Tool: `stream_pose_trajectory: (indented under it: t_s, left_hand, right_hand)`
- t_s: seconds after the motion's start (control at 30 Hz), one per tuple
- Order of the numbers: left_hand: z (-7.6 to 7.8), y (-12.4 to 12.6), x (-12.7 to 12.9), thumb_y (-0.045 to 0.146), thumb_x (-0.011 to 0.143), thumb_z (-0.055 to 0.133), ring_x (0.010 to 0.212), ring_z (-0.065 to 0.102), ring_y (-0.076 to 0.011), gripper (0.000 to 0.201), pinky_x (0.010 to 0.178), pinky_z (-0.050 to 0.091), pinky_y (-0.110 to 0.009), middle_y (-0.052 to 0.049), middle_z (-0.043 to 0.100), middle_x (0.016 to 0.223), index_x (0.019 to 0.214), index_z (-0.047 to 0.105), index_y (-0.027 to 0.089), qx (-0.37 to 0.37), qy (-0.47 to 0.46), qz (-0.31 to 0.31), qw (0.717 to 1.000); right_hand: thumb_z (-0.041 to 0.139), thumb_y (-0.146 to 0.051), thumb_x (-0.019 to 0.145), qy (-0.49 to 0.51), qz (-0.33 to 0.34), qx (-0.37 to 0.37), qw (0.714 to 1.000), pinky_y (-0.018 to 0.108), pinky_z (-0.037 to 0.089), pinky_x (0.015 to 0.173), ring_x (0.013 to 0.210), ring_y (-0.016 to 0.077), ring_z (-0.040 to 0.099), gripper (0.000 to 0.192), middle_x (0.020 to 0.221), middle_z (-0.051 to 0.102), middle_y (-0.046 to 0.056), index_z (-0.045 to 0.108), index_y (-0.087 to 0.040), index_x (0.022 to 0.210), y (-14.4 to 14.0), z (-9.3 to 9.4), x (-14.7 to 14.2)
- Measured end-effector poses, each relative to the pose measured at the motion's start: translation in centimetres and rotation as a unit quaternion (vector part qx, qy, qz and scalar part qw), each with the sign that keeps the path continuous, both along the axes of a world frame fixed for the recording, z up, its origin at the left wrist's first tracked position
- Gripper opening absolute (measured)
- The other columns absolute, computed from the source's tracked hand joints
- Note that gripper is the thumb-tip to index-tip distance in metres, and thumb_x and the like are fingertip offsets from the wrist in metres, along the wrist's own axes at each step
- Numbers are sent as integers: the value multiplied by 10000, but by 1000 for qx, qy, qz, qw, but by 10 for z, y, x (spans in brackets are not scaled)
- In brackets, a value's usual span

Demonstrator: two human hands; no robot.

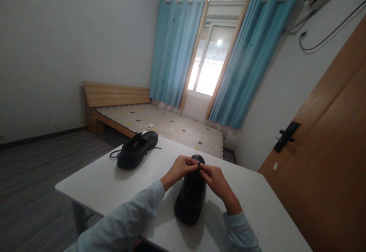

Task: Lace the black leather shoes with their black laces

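Note:
A black lace-up shoe point(189, 202) stands on the white table point(240, 191) in front of me, its heel toward me and its toe pointing away. My left hand point(183, 168) reaches over it from the left with fingertips pinched at the laces. From the right, my right hand point(215, 177) also pinches there, so the fingers of both hands meet over the front of the shoe. The dark shoelace point(199, 165) shows only as a small bit between the fingertips. A second black shoe point(134, 151) sits at the table's far left, its laces hanging loose.
Beyond the table is a wooden bed point(114, 93) with a patterned mattress point(174, 124), on which a small white remote point(150, 126) lies. Blue curtains point(177, 50) flank a window point(213, 61). A brown door point(328, 160) with a black handle is at the right.

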State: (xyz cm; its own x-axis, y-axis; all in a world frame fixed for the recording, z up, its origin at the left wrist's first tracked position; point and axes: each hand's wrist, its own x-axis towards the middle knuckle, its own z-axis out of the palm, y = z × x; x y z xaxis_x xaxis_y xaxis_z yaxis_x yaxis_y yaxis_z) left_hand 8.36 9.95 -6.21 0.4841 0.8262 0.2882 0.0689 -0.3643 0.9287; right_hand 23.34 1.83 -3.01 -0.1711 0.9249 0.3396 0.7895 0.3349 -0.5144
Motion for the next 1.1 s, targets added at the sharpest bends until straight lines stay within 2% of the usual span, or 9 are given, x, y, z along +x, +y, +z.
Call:
stream_pose_trajectory:
  t_s: [0.17, 0.27, 0.37, 0.57, 0.77, 0.87, 1.1]
  left_hand:
    - [1, 0, -1, 330, 645, 656, 680, 600, -155, 261, 638, 448, -242, -57, 678, 697, 742, 683, 89, -9, -23, -36, 999]
    - [6, -1, -2, 289, 658, 637, 683, 588, -145, 202, 640, 437, -234, -39, 661, 689, 730, 663, 102, 12, -20, -47, 999]
    - [12, -5, -4, 235, 669, 613, 665, 571, -131, 135, 635, 422, -223, -17, 644, 671, 720, 656, 117, 54, 7, -29, 998]
    - [20, -11, -8, 204, 681, 600, 687, 572, -126, 115, 642, 412, -210, -16, 652, 700, 732, 666, 124, 84, 34, -23, 996]
    - [17, -9, -6, 229, 674, 612, 648, 556, -120, 136, 609, 411, -204, -17, 640, 671, 724, 666, 114, 68, 30, -40, 996]
    - [14, -6, -5, 239, 670, 608, 625, 544, -116, 142, 588, 404, -201, -11, 628, 646, 712, 664, 115, 69, 34, -50, 996]
    - [9, 0, -4, 230, 647, 576, 595, 537, -118, 166, 552, 391, -199, -14, 624, 633, 720, 671, 114, 58, 68, -20, 996]
  right_hand:
    - [430, -298, 867, 51, 28, -20, 998, 217, 371, 519, 558, 139, 531, 313, 616, 629, 19, 704, -155, 916, 0, 4, 3]
    - [500, -322, 826, 91, 1, -13, 996, 216, 376, 498, 524, 134, 524, 279, 587, 624, 17, 713, -149, 876, 4, 1, 6]
    - [567, -323, 776, 119, -28, 0, 993, 220, 380, 482, 495, 132, 522, 232, 566, 622, 17, 719, -152, 816, 7, -3, 6]
    - [591, -313, 737, 166, -47, 6, 985, 221, 385, 454, 485, 131, 520, 201, 530, 606, 24, 698, -143, 735, 11, -8, 6]
    - [629, -327, 683, 247, -24, -62, 967, 203, 354, 400, 431, 98, 484, 192, 497, 564, -9, 634, -135, 691, 13, -10, 9]
    - [638, -326, 650, 274, -35, -100, 956, 187, 305, 355, 380, 76, 442, 184, 469, 531, -35, 596, -146, 659, 14, -11, 8]
    - [606, -314, 622, 326, -46, -141, 934, 176, 243, 333, 317, 47, 376, 174, 425, 478, -71, 550, -151, 638, 14, -12, 11]
